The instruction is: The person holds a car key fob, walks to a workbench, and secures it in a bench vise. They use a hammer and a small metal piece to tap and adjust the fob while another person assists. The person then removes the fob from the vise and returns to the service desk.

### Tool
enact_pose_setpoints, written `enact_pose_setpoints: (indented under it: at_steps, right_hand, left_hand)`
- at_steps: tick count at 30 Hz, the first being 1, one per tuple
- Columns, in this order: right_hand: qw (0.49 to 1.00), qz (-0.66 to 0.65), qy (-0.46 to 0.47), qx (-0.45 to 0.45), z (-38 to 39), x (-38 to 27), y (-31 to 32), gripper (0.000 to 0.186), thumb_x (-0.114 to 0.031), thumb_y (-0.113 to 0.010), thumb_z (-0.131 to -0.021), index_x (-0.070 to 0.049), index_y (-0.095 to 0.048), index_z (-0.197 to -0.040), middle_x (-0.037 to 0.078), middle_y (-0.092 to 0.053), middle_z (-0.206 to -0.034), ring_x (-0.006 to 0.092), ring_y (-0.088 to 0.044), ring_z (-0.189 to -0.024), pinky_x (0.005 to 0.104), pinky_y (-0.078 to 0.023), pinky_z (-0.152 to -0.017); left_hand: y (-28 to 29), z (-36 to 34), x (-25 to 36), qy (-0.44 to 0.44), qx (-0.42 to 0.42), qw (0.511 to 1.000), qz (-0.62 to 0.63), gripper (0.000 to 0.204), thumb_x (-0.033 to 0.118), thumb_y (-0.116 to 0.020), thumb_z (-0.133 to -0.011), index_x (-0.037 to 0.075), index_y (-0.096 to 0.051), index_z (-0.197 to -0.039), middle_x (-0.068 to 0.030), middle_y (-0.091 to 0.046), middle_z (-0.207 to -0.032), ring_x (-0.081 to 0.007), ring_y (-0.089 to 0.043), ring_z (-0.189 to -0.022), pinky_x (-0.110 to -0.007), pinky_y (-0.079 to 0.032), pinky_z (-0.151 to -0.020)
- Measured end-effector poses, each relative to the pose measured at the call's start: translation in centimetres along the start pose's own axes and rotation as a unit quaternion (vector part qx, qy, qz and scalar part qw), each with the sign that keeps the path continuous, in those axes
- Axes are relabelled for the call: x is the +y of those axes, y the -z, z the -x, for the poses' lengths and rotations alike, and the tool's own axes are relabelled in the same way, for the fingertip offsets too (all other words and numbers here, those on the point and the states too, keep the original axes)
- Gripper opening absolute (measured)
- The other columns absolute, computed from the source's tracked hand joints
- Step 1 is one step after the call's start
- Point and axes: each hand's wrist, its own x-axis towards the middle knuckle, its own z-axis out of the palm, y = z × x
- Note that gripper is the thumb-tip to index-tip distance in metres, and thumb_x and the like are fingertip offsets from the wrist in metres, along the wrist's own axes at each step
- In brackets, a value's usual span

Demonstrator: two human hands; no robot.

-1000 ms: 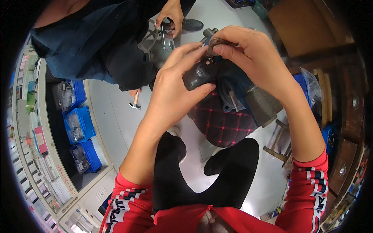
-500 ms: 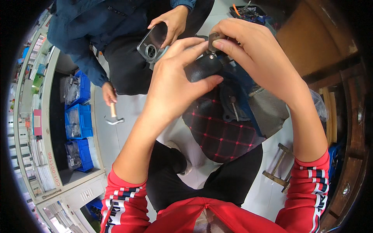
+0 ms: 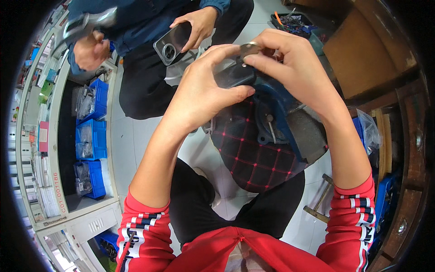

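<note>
My left hand (image 3: 204, 86) is wrapped round a dark rounded piece (image 3: 235, 77), its thumb along the near side. My right hand (image 3: 297, 70) pinches a small dark metal plate (image 3: 249, 47) above that piece, with a small shiny bit just below the plate, too small to name. Under both hands is a blue bench vise (image 3: 290, 129) with a grey metal body and a handle bar, resting on a black seat with red checked lines (image 3: 249, 158).
A co-worker's hand (image 3: 199, 25) holds a phone (image 3: 168, 52); their other hand (image 3: 90, 52) holds a blurred hammer (image 3: 88, 20). At left, a white cabinet (image 3: 65, 211) holds blue bins (image 3: 90, 138). A tool tray (image 3: 292, 22), wooden drawers (image 3: 410, 190) and wooden frame (image 3: 317, 213) are around.
The co-worker's hand has raised the hammer from near the floor, and the phone has shifted left. My hands stay together over the vise, the right thumb and plate slightly shifted.
</note>
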Motion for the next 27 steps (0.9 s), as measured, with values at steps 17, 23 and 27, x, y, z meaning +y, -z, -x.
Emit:
enact_pose_setpoints:
  at_steps: [17, 23, 27]
  right_hand:
    - [0.993, -0.086, -0.073, 0.028, -0.05, 0.98, -0.59, 0.023, -0.019, -0.064, -0.081, 0.003, -0.060, -0.076, 0.012, -0.051, -0.063, 0.0156, -0.048, -0.056, 0.0309, -0.039, -0.055]
    - [0.996, -0.056, -0.055, 0.037, 0.03, 1.07, -0.60, 0.021, -0.018, -0.064, -0.080, 0.002, -0.059, -0.076, 0.012, -0.049, -0.063, 0.0191, -0.047, -0.055, 0.0320, -0.038, -0.054]
    - [0.998, -0.035, -0.032, 0.044, 0.13, 0.69, -0.48, 0.019, -0.017, -0.064, -0.079, 0.001, -0.059, -0.077, 0.013, -0.049, -0.066, 0.0250, -0.049, -0.058, 0.0333, -0.039, -0.055]
  left_hand:
    - [0.37, -0.27, -0.11, 0.002, -0.036, 0.999, -0.011, 0.058, 0.005, -0.075, -0.068, -0.003, -0.051, -0.120, -0.0066, -0.053, -0.115, -0.0117, -0.058, -0.085, -0.023, -0.049, -0.065]
    - [0.36, -0.29, -0.03, 0.006, -0.034, 0.999, -0.008, 0.059, 0.003, -0.075, -0.067, -0.003, -0.051, -0.121, -0.0093, -0.053, -0.114, -0.0126, -0.058, -0.086, -0.023, -0.050, -0.067]
    - [0.32, -0.32, -0.01, -0.011, -0.029, 0.999, -0.021, 0.060, 0.003, -0.076, -0.066, -0.004, -0.051, -0.121, -0.0097, -0.053, -0.114, -0.0127, -0.057, -0.089, -0.023, -0.050, -0.068]
